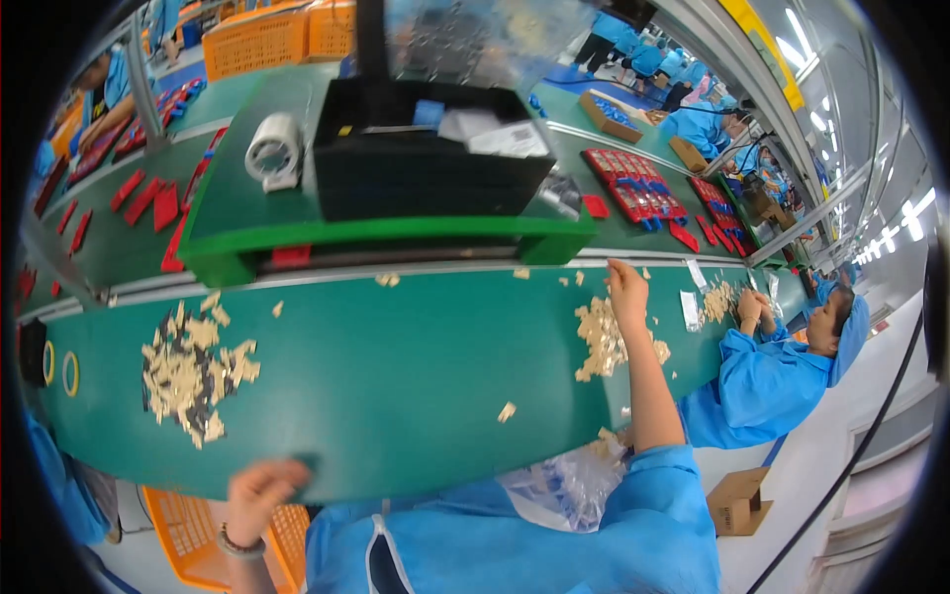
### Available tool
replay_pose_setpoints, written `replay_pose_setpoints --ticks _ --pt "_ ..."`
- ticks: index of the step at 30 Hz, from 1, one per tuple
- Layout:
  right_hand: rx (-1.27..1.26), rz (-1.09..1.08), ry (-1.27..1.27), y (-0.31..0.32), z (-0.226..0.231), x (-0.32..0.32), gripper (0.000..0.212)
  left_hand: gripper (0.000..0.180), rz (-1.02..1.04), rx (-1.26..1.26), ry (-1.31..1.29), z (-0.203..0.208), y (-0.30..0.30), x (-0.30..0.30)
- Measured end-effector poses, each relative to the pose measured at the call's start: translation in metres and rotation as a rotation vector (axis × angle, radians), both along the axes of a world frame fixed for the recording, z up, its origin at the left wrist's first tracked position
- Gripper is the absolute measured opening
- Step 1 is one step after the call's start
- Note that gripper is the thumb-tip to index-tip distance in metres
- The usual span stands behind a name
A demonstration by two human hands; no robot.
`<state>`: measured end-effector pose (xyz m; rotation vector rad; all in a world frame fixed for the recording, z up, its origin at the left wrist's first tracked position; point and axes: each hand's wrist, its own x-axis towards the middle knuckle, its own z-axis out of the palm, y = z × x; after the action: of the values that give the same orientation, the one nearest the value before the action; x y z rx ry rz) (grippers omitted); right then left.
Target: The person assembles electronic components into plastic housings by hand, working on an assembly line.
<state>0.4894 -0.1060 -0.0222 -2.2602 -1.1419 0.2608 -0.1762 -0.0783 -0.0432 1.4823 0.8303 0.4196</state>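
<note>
Green worktop point(396, 396) under both hands, right hand point(628, 292) with fingertips bunched, cannot tell if grasping anything, left hand point(265, 487) blurred at the front edge, grip unclear, beige pieces point(597, 345) heaped beside the right wrist, beige-and-dark pile point(188, 374) at left.

Beige pieces point(598, 342) on green tabletop point(396, 386)

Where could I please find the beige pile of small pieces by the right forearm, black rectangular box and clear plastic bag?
Beige pile point(598, 339): head view, its middle.
Black rectangular box point(426, 176): head view, front wall.
Clear plastic bag point(568, 492): head view, crumpled middle.
</note>
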Motion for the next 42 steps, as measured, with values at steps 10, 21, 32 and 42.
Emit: replay_pose_setpoints --ticks 10,21,32,42 --pt "-0.196 0.081 -0.887 0.106 -0.041 0.119 0.05 0.011 0.51 1.158 0.599 -0.015 0.091 0.055" --pt "0.17 0.081 -0.502 0.031 -0.022 0.059 0.041 0.01 0.805 0.972 0.254 -0.001 0.09 0.062" --pt "0.449 0.338 -0.517 0.082 -0.011 0.053 0.034 0.02 0.741 0.577 0.031 0.004 0.077 0.093" --pt "0.019 -0.339 -1.264 -0.026 -0.09 0.362 0.049 0.02 0.621 0.199 0.031 -0.014 0.037 0.167"
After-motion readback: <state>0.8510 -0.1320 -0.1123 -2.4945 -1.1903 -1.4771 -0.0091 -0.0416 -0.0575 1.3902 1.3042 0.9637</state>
